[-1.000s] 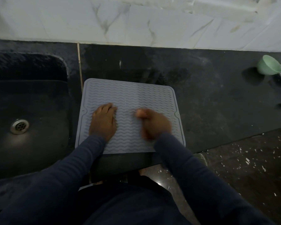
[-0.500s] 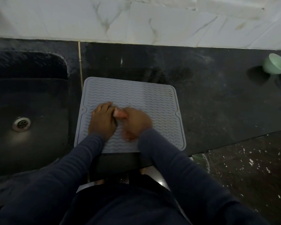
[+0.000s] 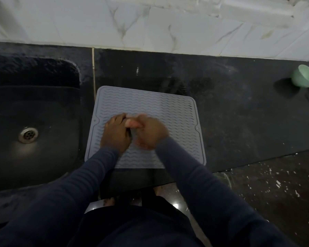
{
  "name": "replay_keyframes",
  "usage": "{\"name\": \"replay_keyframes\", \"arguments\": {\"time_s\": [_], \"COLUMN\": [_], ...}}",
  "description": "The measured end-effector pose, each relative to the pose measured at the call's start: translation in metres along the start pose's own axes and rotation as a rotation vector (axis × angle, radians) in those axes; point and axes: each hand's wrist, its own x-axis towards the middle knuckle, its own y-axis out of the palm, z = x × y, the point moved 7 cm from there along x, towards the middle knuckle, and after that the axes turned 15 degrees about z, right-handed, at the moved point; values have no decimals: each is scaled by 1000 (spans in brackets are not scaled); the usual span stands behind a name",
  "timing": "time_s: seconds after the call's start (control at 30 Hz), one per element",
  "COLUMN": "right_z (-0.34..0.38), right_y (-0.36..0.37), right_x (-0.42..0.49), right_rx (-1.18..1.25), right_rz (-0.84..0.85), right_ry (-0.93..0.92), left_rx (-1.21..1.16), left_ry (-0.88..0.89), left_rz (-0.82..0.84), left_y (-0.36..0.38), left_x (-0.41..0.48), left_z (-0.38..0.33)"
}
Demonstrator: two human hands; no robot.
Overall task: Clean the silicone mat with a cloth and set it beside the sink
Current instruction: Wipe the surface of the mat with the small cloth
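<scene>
One sink (image 3: 34, 111) at the counter's left end; one silicone mat (image 3: 150, 107) flat at the front edge, just beside it — we judge it light, floppy, likely slick, best lifted by two corners. Our left hand (image 3: 115, 134) lies spread on it; our right hand (image 3: 150, 132), blurred, bunches one pinkish cloth (image 3: 131, 123). One green cup (image 3: 304, 76), far right.

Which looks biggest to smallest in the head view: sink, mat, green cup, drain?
1. Sink, though cut off at the left edge
2. Mat, close behind and partly covered by the hands
3. Green cup, cropped at the right edge
4. Drain, not far below the cup
</scene>
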Motion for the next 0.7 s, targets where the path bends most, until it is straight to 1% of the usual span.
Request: {"name": "replay_keyframes", "arguments": {"time_s": [0.03,0.07,0.13,0.17,0.23,0.3,0.33,0.37,0.4,0.47,0.5,0.53,0.6,0.67,0.7], "right_z": [7,-1,-52,-84,-141,-168,-167,-154,-132,-67,-35,-10,2,-28,-52], "right_y": [8,7,-12,-27,-57,-76,-79,-77,-73,-55,-41,-24,1,-2,-11], "right_x": [1,0,-11,-20,-38,-45,-42,-35,-28,-11,-3,3,12,7,-1], "right_rx": [-66,-94,-46,-18,-59,-112,-114,-74,-19,84,123,142,11,-166,-176], "right_rz": [15,-7,-50,-85,-151,-156,-159,-175,-197,-214,-174,-92,31,3,-26], "right_ry": [-28,-6,124,217,406,559,587,559,482,216,94,0,-40,30,87], "left_rx": [-14,-4,30,30,10,10,16,23,25,32,42,49,40,46,51], "left_ry": [-6,-3,-1,-1,4,8,9,8,8,7,12,17,10,4,2], "left_rz": [-2,8,38,45,43,42,40,37,30,17,16,15,18,29,35], "left_y": [-1,0,3,3,3,3,3,3,2,0,-1,-1,0,1,3], "left_x": [0,0,0,-1,-2,-1,-1,-1,-1,-1,0,0,0,1,1], "left_z": [1,1,2,3,3,2,1,1,0,1,-1,-2,-2,0,2]}}
